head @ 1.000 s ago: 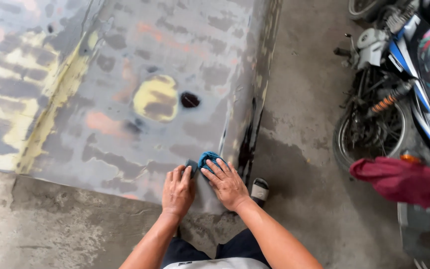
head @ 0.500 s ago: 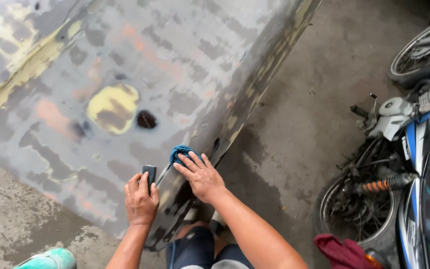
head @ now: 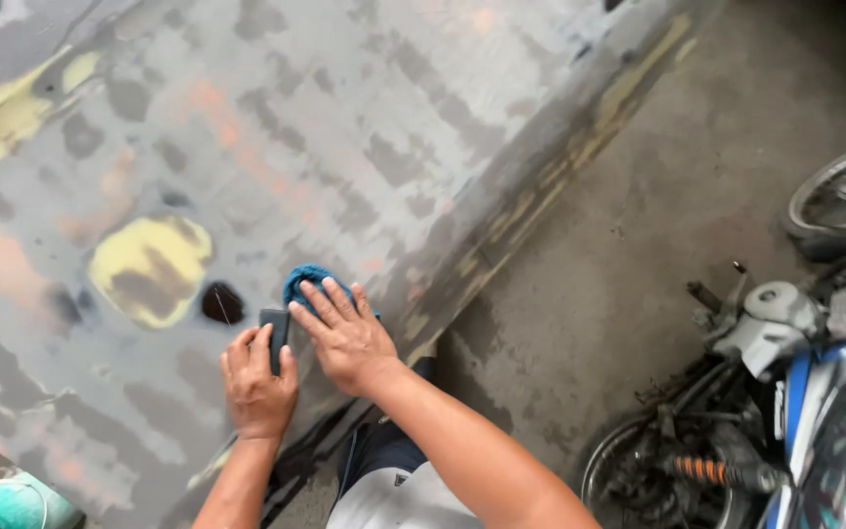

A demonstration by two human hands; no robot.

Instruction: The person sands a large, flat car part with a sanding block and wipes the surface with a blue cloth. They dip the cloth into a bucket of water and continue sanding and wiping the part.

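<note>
A large grey metal panel [head: 364,147], patchy with yellow and orange filler spots, lies flat in front of me. My left hand [head: 257,382] grips a small dark sanding block [head: 274,331] pressed on the panel near its front edge. My right hand [head: 343,338] lies flat with spread fingers on a blue cloth [head: 310,284], just right of the block. A yellow filler patch [head: 149,269] and a small black spot [head: 220,303] sit just left of my hands.
A motorbike [head: 785,392] stands at the right on the concrete floor [head: 638,225], with another wheel [head: 844,196] behind it. A teal object [head: 7,502] shows at the bottom left corner. My knees are below the panel edge.
The view has swung left and closer, so the panel fills more of the picture. Both hands stay together on the panel; the left now grips the dark block more clearly.
</note>
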